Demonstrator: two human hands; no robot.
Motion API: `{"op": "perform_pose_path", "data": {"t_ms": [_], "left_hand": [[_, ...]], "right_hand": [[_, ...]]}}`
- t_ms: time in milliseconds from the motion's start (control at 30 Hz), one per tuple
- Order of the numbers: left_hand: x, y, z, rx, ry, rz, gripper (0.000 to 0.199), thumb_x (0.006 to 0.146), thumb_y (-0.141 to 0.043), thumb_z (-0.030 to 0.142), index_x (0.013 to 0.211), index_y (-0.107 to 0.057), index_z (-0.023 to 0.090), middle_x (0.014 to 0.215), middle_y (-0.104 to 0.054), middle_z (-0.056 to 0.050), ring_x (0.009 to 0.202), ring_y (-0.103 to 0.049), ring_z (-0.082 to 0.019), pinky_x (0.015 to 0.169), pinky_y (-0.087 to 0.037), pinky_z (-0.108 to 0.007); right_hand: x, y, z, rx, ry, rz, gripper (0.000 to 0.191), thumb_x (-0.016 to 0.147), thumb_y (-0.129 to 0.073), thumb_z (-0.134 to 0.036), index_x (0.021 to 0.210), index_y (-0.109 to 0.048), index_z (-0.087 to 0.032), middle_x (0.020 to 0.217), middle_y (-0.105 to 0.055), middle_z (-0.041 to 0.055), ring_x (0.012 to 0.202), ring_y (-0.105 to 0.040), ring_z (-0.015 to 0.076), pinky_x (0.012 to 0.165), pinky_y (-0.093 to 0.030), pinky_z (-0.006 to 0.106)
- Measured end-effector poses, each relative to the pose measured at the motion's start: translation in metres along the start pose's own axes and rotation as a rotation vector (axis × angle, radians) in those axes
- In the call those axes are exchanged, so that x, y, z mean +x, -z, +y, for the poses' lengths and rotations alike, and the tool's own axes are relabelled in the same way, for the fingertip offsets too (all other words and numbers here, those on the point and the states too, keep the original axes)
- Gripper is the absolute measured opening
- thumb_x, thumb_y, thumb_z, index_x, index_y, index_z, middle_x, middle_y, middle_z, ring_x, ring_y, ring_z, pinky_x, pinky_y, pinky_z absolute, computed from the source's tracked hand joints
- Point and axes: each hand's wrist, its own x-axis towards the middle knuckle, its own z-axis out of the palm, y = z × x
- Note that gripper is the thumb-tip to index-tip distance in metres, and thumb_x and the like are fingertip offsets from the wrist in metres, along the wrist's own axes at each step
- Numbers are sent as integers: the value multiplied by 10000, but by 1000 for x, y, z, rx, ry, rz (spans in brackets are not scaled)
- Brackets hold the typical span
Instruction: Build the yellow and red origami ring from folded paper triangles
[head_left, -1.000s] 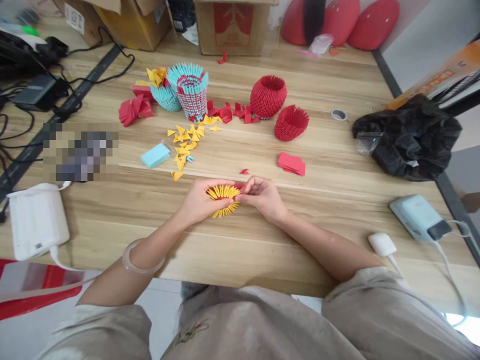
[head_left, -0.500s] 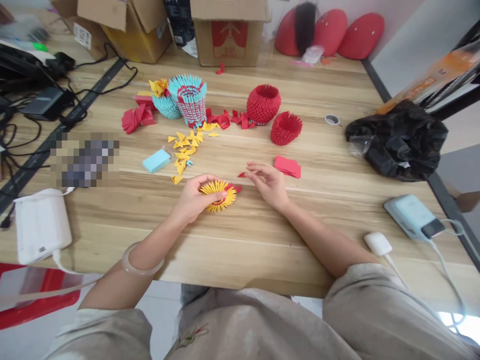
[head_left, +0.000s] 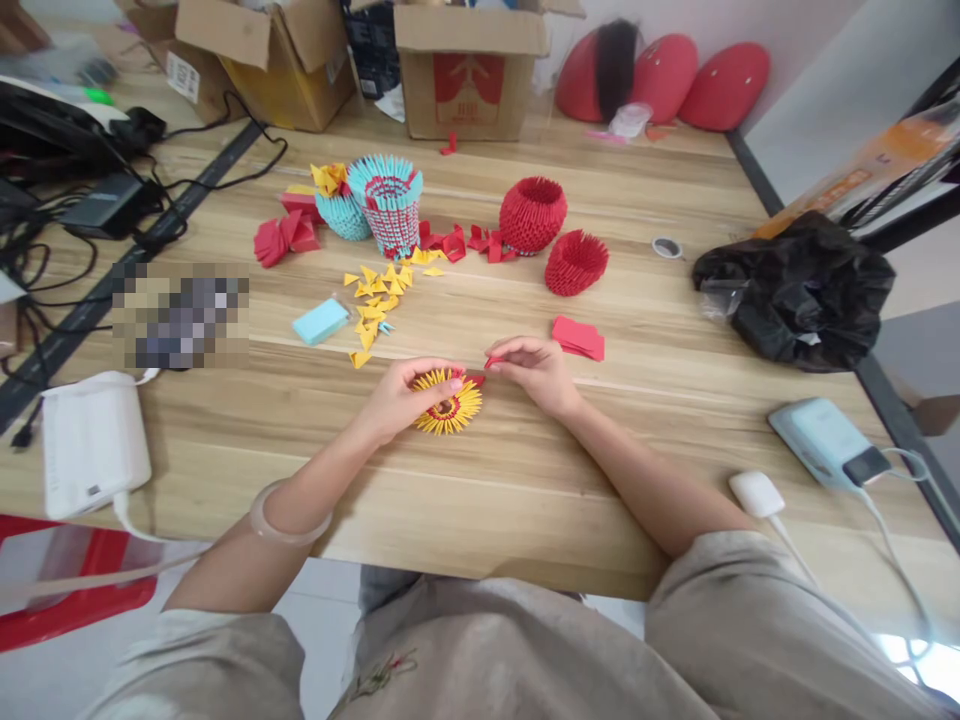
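My left hand (head_left: pixel 405 398) grips a round yellow paper ring (head_left: pixel 448 418) with a red inner edge, thumb on top. Red pieces show at the ring's upper right side. Close by on the right, my right hand (head_left: pixel 536 372) pinches a small red folded piece (head_left: pixel 493 362) between thumb and fingertips. Yellow folded triangles (head_left: pixel 369 312) lie scattered beyond my left hand, beside a light blue paper stack (head_left: pixel 321 321). A red paper stack (head_left: pixel 578 338) lies just beyond my right hand.
Behind stand a blue and red woven-look cup (head_left: pixel 390 205), a light blue pot (head_left: pixel 341 213) and two red bowls (head_left: pixel 532 214). Cardboard boxes (head_left: pixel 466 90) are at the back. A black bag (head_left: pixel 802 290) and power bank (head_left: pixel 825 440) lie right, a white device (head_left: pixel 96 445) left.
My right hand has closed on the red piece that lay on the table and lifted it towards the ring. The ring has tilted slightly in my left hand. The whole view has shifted slightly.
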Motion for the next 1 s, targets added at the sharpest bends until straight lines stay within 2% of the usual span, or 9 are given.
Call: {"op": "perform_pose_path", "data": {"t_ms": [133,400,500,600,767,900,1000], "left_hand": [[0,-1,-1,-29,78,-3,405,626,-764,394,940,-721,141,910,-734,-83,795,-661,-196,730,-522,-297],[-3,-2,0,-104,153,-50,393,594,-789,356,910,-730,130,828,-742,-76,678,-663,-171,661,-536,-282],[-3,-2,2,-89,141,-68,418,599,-784,357,954,-724,143,841,-742,-76,704,-668,-185,677,-541,-300],[-1,-1,2,-42,71,-82,427,605,-782,358,974,-719,152,898,-738,-82,820,-673,-212,762,-534,-321],[0,0,0,-13,29,-97,436,646,-755,376,1013,-702,145,982,-723,-100,918,-659,-228,831,-515,-338],[-2,0,2,-12,-14,-74,430,654,-748,380,1011,-698,147,1026,-711,-102,929,-653,-229,825,-516,-327],[-4,0,6,-10,-5,-79,404,624,-769,374,954,-713,146,962,-726,-89,870,-664,-223,785,-528,-317]], "right_hand": [[-3,-5,-5,222,-167,-23,278,552,-823,-231,777,-665,-185,820,-718,19,740,-673,135,774,-558,311],[-7,-6,-6,274,-205,-71,269,562,-820,-243,791,-697,-174,758,-728,17,722,-695,143,755,-560,289],[-8,-6,-5,243,-202,-107,240,612,-794,-278,819,-720,-181,781,-738,30,755,-694,149,798,-546,308],[-8,-6,-4,225,-203,-133,189,675,-751,-307,819,-734,-185,776,-739,34,752,-684,140,809,-532,311],[-7,-8,-4,337,-218,-119,169,624,-790,-271,756,-727,-185,731,-719,17,670,-648,110,680,-513,261],[-7,-9,-11,470,-324,-140,166,587,-813,-234,719,-724,-186,747,-714,8,685,-642,94,685,-506,240],[-8,-10,-15,508,-399,-160,166,583,-815,-228,713,-724,-179,733,-715,10,675,-640,88,660,-507,228]]}}
